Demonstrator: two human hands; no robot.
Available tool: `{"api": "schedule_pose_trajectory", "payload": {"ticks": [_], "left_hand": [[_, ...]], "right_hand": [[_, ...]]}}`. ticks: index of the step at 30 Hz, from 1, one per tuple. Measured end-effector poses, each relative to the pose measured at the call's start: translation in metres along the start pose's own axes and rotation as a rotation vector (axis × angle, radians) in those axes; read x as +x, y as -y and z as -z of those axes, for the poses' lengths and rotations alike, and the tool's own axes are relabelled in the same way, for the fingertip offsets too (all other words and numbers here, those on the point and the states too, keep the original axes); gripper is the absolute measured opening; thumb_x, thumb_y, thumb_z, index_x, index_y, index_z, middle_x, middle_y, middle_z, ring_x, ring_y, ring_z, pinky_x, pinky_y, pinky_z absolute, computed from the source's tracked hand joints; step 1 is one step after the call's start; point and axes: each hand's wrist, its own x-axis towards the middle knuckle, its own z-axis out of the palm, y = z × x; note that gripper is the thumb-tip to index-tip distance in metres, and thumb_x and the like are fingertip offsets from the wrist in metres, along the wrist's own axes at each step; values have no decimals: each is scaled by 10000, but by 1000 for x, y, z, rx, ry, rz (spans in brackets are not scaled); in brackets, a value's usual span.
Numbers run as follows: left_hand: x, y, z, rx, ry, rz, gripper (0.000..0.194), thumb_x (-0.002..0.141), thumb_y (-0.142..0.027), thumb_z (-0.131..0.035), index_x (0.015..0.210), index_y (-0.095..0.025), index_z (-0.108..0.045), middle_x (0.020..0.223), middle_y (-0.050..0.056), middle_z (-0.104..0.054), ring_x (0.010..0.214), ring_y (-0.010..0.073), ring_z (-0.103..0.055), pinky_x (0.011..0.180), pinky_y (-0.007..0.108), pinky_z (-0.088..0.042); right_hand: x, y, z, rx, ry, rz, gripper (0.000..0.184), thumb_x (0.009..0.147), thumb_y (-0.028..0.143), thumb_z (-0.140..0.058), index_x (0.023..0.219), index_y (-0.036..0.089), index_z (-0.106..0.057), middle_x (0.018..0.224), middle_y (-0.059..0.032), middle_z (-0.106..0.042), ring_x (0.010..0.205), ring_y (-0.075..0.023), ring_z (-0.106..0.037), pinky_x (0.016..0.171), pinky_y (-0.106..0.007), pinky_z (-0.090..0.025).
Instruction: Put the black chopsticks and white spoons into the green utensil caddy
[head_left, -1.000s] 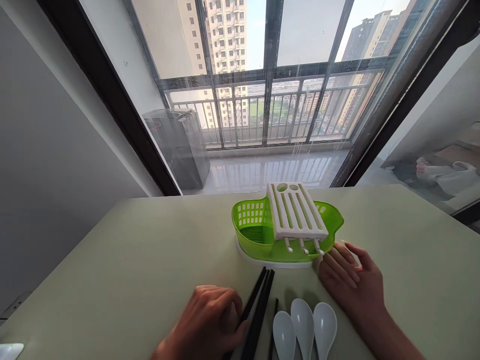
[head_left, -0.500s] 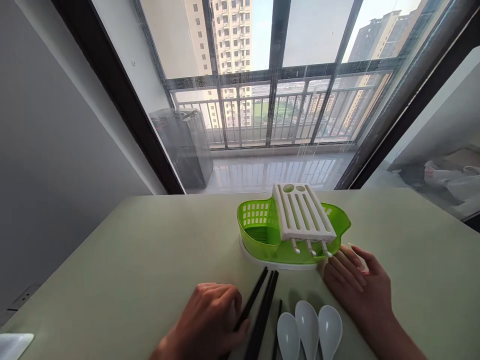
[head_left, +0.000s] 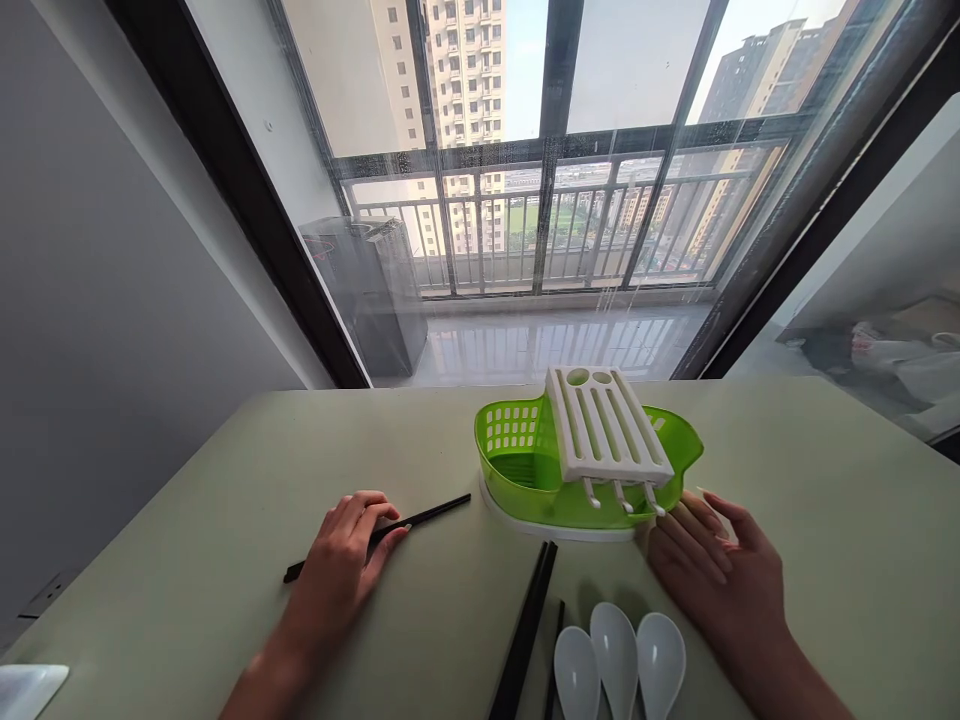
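My left hand (head_left: 339,560) is closed around black chopsticks (head_left: 441,508), which lie slantwise low over the left middle of the table; their tips and back ends show on either side of the fingers. My right hand (head_left: 724,570) rests on the table with its fingers loosely stretched and holds nothing. Its fingertips are at the front right of a green basket (head_left: 525,492) with a white base. Across the basket's top sits a white slotted rack (head_left: 611,428) with three hooks in front. More black chopsticks (head_left: 527,630) lie between my hands.
Three white spoons (head_left: 615,650) lie side by side near the front edge, with another thin dark stick (head_left: 556,655) beside them. A white object (head_left: 30,688) is cut off at the far left of the table (head_left: 225,470). Behind stands a glass door.
My left hand has moved left and away from me, carrying chopsticks from beside the others and turning them more sideways. My right hand and the basket have stayed put.
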Motion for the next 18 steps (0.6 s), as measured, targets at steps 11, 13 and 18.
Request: {"api": "schedule_pose_trajectory", "payload": {"ticks": [11,13,18], "left_hand": [[-4,-22,-10,-5,-115,93,362,1110,-515,-401,1055,-224,-609,1087,76,-685,821,221,-699,725,355,-553],[-4,-24,-12,-52,-138,100,336,1106,-523,-417,1071,-230,-579,1079,67,-674,787,198,-702,684,327,-555],[-3,-28,-15,-149,-218,116,263,1107,-477,-468,1098,-242,-586,964,29,-710,749,172,-707,690,284,-571]], "right_hand": [[0,0,3,2,18,-8,329,891,172,-659,673,237,-421,412,93,-421,354,-92,-443,461,-245,-495],[0,0,3,6,18,-11,317,896,176,-651,685,237,-422,418,94,-412,359,-88,-430,455,-238,-482],[-6,5,2,-134,62,-16,353,910,269,-654,647,231,-422,454,71,-389,397,-89,-365,450,-245,-455]]}}
